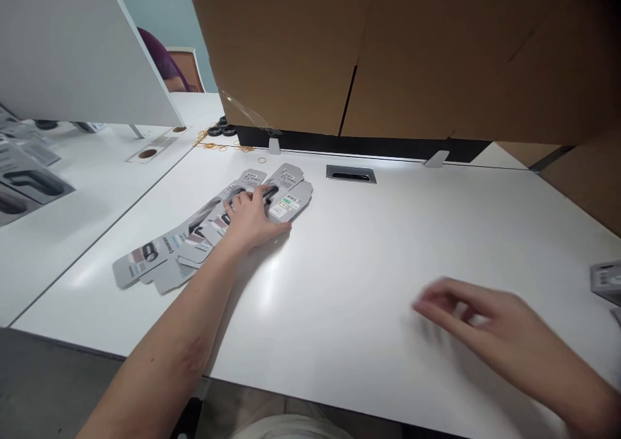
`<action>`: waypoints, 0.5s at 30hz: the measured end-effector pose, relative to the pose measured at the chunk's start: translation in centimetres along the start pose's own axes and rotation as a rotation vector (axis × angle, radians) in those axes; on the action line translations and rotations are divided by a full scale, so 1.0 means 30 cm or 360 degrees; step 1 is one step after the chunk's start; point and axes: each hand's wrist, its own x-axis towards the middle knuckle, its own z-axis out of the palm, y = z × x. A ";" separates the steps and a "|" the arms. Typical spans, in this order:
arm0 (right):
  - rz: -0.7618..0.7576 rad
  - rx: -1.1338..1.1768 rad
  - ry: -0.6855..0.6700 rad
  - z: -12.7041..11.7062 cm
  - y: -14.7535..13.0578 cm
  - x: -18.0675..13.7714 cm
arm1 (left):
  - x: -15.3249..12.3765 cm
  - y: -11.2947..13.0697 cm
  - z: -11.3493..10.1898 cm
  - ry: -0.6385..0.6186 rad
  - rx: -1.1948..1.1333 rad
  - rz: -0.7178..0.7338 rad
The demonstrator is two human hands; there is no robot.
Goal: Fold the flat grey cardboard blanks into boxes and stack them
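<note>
My left hand [252, 216] lies flat, fingers spread, on a fanned stack of flattened grey printed cartons [194, 232] on the white table [349, 251]. Its fingertips rest on the top carton near its far end. My right hand [480, 319] hovers just above the table to the right, blurred by motion, its fingers loosely apart with nothing in them.
A large brown cardboard box [388, 51] stands along the far edge. Rubber bands [218, 145] and black rings [222, 128] lie at the back left. A cable slot [350, 174] sits mid-table. More grey cartons [29, 180] lie on the left table, and one carton [606, 282] at the right edge. A person sits behind the white partition [87, 44].
</note>
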 end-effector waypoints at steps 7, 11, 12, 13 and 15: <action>-0.0205 0.0134 -0.0124 0.327 -0.069 0.365 | 0.002 -0.012 0.044 -0.0026 0.0006 0.0169; -0.0246 0.0109 -0.0024 0.394 -0.023 0.381 | 0.033 -0.070 0.029 -0.0088 0.0039 0.0252; -0.0260 0.0108 -0.0031 0.393 -0.012 0.373 | 0.036 -0.075 0.025 -0.0099 0.0042 0.0303; -0.0269 0.0118 -0.0033 0.389 -0.003 0.366 | 0.036 -0.074 0.024 -0.0114 0.0036 0.0352; -0.0254 0.0164 -0.0004 0.379 0.009 0.356 | 0.027 -0.057 0.024 -0.0173 0.0010 0.0447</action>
